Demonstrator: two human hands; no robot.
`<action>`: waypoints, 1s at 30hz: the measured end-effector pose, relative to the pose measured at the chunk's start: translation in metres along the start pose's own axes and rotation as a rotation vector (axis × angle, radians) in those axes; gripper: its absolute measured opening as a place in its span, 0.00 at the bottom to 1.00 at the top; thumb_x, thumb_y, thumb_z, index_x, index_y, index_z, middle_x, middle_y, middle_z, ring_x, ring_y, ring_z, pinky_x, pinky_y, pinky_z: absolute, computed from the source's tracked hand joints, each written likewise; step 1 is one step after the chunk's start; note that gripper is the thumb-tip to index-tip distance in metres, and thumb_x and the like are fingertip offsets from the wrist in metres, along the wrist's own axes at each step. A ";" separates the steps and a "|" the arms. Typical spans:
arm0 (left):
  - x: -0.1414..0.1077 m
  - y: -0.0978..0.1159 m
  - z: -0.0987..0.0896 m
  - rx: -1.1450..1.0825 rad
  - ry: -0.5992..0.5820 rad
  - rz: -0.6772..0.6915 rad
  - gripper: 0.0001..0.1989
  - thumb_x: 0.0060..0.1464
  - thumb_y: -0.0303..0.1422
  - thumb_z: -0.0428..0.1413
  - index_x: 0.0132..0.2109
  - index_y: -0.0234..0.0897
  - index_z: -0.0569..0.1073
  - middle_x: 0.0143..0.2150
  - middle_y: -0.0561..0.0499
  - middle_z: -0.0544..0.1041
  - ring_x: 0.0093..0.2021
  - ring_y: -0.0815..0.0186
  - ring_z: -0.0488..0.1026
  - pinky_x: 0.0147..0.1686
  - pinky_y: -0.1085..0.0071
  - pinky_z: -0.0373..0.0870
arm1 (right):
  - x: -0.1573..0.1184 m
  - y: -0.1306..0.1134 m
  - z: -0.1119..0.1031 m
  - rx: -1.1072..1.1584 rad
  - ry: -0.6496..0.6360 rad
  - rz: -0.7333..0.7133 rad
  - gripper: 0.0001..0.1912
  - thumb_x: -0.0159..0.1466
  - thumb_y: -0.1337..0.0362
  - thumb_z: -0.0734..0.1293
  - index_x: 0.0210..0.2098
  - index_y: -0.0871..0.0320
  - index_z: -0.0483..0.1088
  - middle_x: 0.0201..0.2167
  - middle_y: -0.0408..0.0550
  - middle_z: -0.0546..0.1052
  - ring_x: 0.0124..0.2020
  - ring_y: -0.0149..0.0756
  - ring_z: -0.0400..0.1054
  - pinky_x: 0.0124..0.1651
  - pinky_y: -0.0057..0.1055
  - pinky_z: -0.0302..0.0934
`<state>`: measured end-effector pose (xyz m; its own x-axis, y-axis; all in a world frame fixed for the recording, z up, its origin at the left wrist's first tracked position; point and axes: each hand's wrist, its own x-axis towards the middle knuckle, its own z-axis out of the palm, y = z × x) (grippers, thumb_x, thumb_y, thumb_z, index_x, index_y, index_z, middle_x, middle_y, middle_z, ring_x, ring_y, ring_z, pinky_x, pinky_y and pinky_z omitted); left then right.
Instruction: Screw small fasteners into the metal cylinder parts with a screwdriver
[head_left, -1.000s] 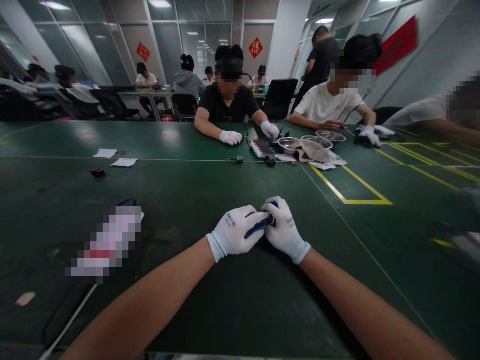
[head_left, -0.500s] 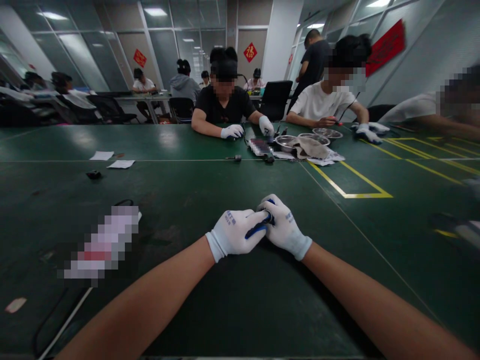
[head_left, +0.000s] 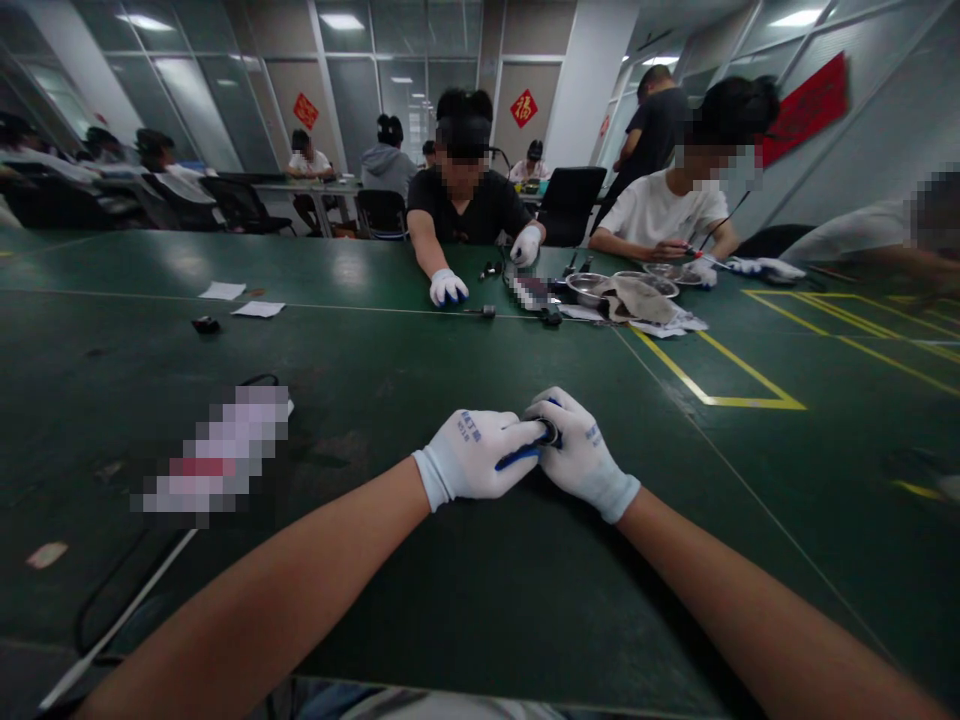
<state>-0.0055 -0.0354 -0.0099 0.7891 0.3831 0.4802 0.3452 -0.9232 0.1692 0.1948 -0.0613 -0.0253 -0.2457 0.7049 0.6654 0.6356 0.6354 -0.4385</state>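
Observation:
My left hand [head_left: 480, 455] and my right hand [head_left: 581, 455], both in white gloves with blue palms, meet above the green table [head_left: 420, 590]. Between them is a small dark round part with a shiny metal rim [head_left: 552, 432]. My right fingers curl around it from the far side, while the left index finger and thumb press against its near left side. Most of the part is hidden by the gloves, so its kind cannot be made out.
A blurred-out pale object [head_left: 225, 450] with a cable lies at left. Beyond it are a small black piece [head_left: 205, 325] and paper slips [head_left: 259, 310]. Across the table, gloved co-workers sit near metal bowls [head_left: 589, 288], a cloth [head_left: 637, 300] and a small dark shafted part [head_left: 486, 312].
The camera view has shifted slightly. My hands keep their grip on the round part. The co-worker opposite has reached a gloved hand forward onto the table, near the shafted part.

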 end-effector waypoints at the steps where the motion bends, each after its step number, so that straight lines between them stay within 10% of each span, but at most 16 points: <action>1: 0.000 0.001 -0.001 0.022 -0.019 0.009 0.16 0.70 0.39 0.51 0.58 0.37 0.74 0.42 0.47 0.82 0.42 0.61 0.81 0.42 0.66 0.77 | 0.000 0.000 0.000 -0.004 0.000 -0.006 0.10 0.56 0.75 0.65 0.34 0.55 0.71 0.34 0.48 0.73 0.36 0.41 0.71 0.37 0.37 0.67; 24: 0.000 0.000 0.000 -0.014 -0.095 -0.026 0.22 0.71 0.40 0.50 0.66 0.37 0.68 0.46 0.46 0.82 0.45 0.59 0.82 0.46 0.64 0.78 | 0.000 0.004 0.002 -0.001 0.006 0.044 0.12 0.55 0.76 0.64 0.34 0.55 0.71 0.34 0.47 0.75 0.35 0.40 0.72 0.37 0.36 0.67; 30: 0.001 -0.010 0.002 -0.050 0.082 -0.115 0.20 0.68 0.39 0.52 0.63 0.37 0.72 0.49 0.44 0.82 0.49 0.56 0.81 0.50 0.60 0.79 | 0.001 0.002 0.004 -0.028 0.019 0.066 0.10 0.55 0.75 0.65 0.32 0.54 0.69 0.32 0.47 0.73 0.33 0.40 0.71 0.35 0.35 0.66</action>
<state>-0.0076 -0.0262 -0.0128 0.7009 0.4846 0.5234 0.4037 -0.8744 0.2691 0.1930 -0.0582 -0.0284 -0.1893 0.7388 0.6468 0.6699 0.5788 -0.4650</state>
